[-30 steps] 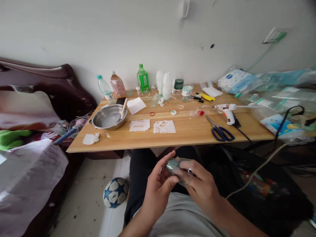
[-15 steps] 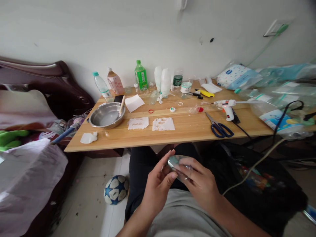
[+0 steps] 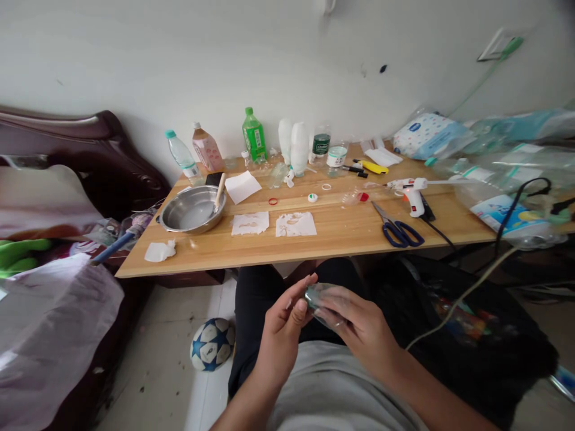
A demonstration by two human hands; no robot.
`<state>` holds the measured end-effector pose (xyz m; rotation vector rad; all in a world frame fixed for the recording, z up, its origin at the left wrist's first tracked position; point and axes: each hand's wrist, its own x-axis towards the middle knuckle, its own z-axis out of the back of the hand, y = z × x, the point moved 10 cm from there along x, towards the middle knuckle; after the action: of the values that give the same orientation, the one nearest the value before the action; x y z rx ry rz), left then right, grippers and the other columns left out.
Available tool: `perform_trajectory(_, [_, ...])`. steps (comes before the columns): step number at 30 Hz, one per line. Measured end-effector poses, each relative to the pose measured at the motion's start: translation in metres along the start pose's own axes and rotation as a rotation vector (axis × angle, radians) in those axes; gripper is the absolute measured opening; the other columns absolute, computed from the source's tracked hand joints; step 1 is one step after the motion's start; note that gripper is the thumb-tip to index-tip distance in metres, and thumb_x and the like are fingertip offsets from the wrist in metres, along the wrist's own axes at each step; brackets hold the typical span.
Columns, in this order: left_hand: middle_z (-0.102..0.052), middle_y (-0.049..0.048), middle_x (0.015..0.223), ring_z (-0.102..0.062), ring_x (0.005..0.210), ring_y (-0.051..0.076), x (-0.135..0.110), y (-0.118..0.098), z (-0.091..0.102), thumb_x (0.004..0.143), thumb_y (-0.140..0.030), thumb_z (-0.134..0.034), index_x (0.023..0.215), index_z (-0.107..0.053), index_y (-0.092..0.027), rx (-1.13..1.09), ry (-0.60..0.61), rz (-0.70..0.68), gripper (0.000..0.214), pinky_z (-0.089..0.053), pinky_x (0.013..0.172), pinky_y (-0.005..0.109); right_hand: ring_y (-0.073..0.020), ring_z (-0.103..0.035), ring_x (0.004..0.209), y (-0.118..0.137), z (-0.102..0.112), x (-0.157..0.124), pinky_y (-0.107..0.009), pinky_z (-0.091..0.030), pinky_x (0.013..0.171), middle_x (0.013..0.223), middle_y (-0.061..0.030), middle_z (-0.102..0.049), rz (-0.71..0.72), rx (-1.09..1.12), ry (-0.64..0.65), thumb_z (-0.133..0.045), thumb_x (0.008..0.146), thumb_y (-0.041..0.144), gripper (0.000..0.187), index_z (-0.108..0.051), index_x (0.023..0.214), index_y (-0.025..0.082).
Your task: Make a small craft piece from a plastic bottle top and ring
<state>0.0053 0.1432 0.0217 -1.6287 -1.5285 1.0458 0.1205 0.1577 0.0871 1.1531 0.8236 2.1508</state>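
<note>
Above my lap, in front of the table edge, I hold a clear, rounded piece of plastic [image 3: 315, 292] that looks cut from a bottle. My left hand [image 3: 284, 326] grips its left end between thumb and fingers. Around its right side curl the fingers of my right hand [image 3: 362, 320], which hide part of it. On the table nearby lie two sheets of torn white paper [image 3: 295, 224], blue-handled scissors [image 3: 399, 232] and a white glue gun [image 3: 412, 193].
A steel bowl [image 3: 193, 216] with a brush [image 3: 220, 190] stands at the left. Along the wall are a green bottle [image 3: 254, 139], white-coated bottles [image 3: 300, 149] and other bottles. A yellow cutter [image 3: 374, 167] lies behind the glue gun. A football [image 3: 212, 344] sits on the floor.
My left thumb has shifted up and left along the plastic piece, and my right fingers have moved slightly over it. Both hands still hold it above my lap.
</note>
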Motion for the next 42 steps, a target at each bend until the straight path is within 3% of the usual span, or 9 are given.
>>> perform_trajectory(5, [-0.054,0.0101,0.149,-0.06,0.124,0.024,-0.001,0.004,0.002,0.095,-0.036,-0.061,0.129,-0.066,-0.028,-0.011,-0.005,0.015,0.035,-0.054,0.096,0.03,-0.0153,-0.07,0.083,-0.004,0.006,-0.002,-0.025,-0.059,0.074,0.091,-0.0039,-0.07,-0.06,0.11,-0.133,-0.067,0.089,0.01,0.017,-0.071,0.099,0.023])
perform_trajectory(12, [-0.059,0.0107,0.144,-0.061,0.124,0.025,0.001,0.001,-0.002,0.094,-0.035,-0.063,0.129,-0.066,-0.028,0.011,0.042,-0.015,0.037,-0.053,0.097,0.032,-0.016,-0.072,0.095,0.004,0.013,-0.003,-0.024,-0.059,0.085,0.1,-0.0047,-0.073,-0.011,0.122,-0.247,-0.069,0.085,0.005,0.023,-0.073,0.097,0.024])
perform_trajectory(19, [-0.066,0.0109,0.134,-0.067,0.112,0.023,0.0,-0.007,0.001,0.091,-0.036,-0.067,0.123,-0.069,-0.027,0.123,0.034,-0.035,0.034,-0.057,0.089,0.031,-0.0187,-0.076,0.09,-0.004,0.01,-0.007,-0.025,-0.061,0.08,0.098,-0.0075,-0.078,-0.074,0.124,-0.192,-0.07,0.085,0.008,0.019,-0.076,0.096,0.022])
perform_trajectory(23, [-0.066,0.0103,0.131,-0.07,0.101,0.02,-0.002,-0.009,0.004,0.087,-0.037,-0.071,0.116,-0.071,-0.026,0.125,-0.013,-0.024,0.031,-0.06,0.08,0.028,-0.0165,-0.076,0.074,-0.01,0.01,-0.011,-0.02,-0.061,0.066,0.088,-0.0039,-0.08,-0.096,0.106,-0.194,-0.073,0.082,0.009,0.018,-0.077,0.093,0.023])
perform_trajectory(29, [-0.072,0.0057,0.11,-0.071,0.09,0.016,-0.002,-0.009,0.002,0.082,-0.034,-0.077,0.107,-0.071,-0.024,0.051,-0.024,0.004,0.028,-0.061,0.076,0.026,-0.013,-0.075,0.065,-0.017,0.004,-0.009,-0.015,-0.057,0.061,0.083,0.0003,-0.08,-0.147,0.094,-0.072,-0.07,0.083,0.009,0.02,-0.078,0.095,0.023])
perform_trajectory(36, [-0.07,0.0095,0.121,-0.071,0.1,0.021,-0.003,-0.005,0.003,0.084,-0.034,-0.074,0.107,-0.071,-0.022,0.033,-0.019,0.038,0.026,-0.062,0.08,0.031,-0.0167,-0.078,0.083,-0.01,0.004,-0.012,-0.017,-0.059,0.072,0.098,-0.0027,-0.08,-0.121,0.021,-0.032,-0.065,0.088,0.011,0.023,-0.076,0.104,0.024])
perform_trajectory(42, [-0.068,0.0108,0.127,-0.068,0.108,0.024,-0.003,-0.004,0.008,0.091,-0.036,-0.066,0.114,-0.07,-0.023,0.027,-0.014,0.037,0.027,-0.061,0.084,0.034,-0.0168,-0.076,0.082,-0.004,-0.004,-0.018,-0.024,-0.059,0.074,0.107,-0.0058,-0.078,-0.12,0.009,0.095,-0.055,0.094,0.013,0.037,-0.068,0.126,0.025])
